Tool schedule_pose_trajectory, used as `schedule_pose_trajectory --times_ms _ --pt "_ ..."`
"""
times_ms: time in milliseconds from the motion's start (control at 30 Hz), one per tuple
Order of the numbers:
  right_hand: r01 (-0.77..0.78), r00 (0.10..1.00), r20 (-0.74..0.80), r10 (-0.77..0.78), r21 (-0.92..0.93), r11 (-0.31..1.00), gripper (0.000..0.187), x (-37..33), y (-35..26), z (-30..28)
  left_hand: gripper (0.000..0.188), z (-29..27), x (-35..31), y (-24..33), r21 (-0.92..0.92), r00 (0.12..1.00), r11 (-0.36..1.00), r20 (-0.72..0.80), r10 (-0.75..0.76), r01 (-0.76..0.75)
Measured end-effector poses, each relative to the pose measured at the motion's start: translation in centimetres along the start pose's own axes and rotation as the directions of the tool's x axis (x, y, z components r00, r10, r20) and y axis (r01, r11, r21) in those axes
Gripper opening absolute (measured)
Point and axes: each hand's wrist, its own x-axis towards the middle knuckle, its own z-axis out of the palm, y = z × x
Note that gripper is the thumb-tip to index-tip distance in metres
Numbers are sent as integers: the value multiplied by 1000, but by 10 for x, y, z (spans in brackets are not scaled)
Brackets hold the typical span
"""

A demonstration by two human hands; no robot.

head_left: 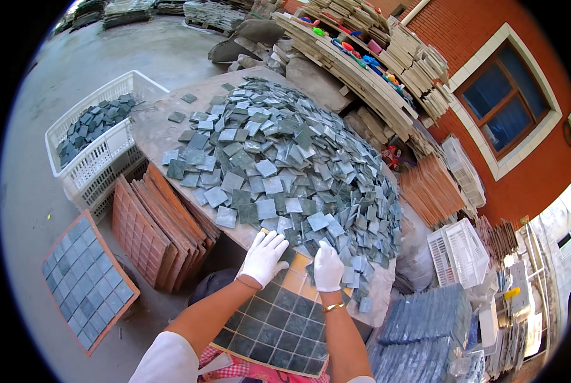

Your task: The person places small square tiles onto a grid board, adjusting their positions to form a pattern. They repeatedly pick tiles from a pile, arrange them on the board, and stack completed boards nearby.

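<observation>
My left hand (264, 258), in a white glove, lies with its fingers stretched out over the far edge of a gridded tray (295, 281). Dark green-grey square tiles (279, 317) fill most of the tray's cells, and some orange-yellow cells show bare near the hands. My right hand (328, 268), also gloved, is closed at the near edge of a heap of loose stone tiles (279, 153). What its fingers hold is hidden, though a dark tile shows beside them. The heap covers much of a pale tabletop (158, 131).
A white plastic crate (116, 143) of tiles stands to the left. Below it are stacked orange-brown trays (151, 223) and a tile-filled tray (87, 281). At right are wrapped blue-grey tile stacks (426, 319), another white crate (458, 254) and stone slabs (356, 76).
</observation>
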Motion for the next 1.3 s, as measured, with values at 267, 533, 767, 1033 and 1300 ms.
schedule_pose_trajectory --times_ms 267,533,767,1033,1300 --pt "-569 764 623 168 525 633 20 -8 -24 -60 49 -1 1 -5 34 998 998 30 60 -61" --pt "-186 914 405 -9 439 879 46 -56 -52 -65 43 -1 -2 -12 -36 997 998 -48 52 -54" --pt "-227 924 373 85 355 907 34 -59 -45 -55 69 27 -32 18 224 981 974 176 -86 45" --pt "-254 934 345 93 459 851 32 -62 -22 -63 71 11 -25 28 169 977 985 204 -69 34" --pt "-352 894 315 319 53 935 51 -44 -22 -56 77 5 -57 55 167 936 969 332 120 -184"
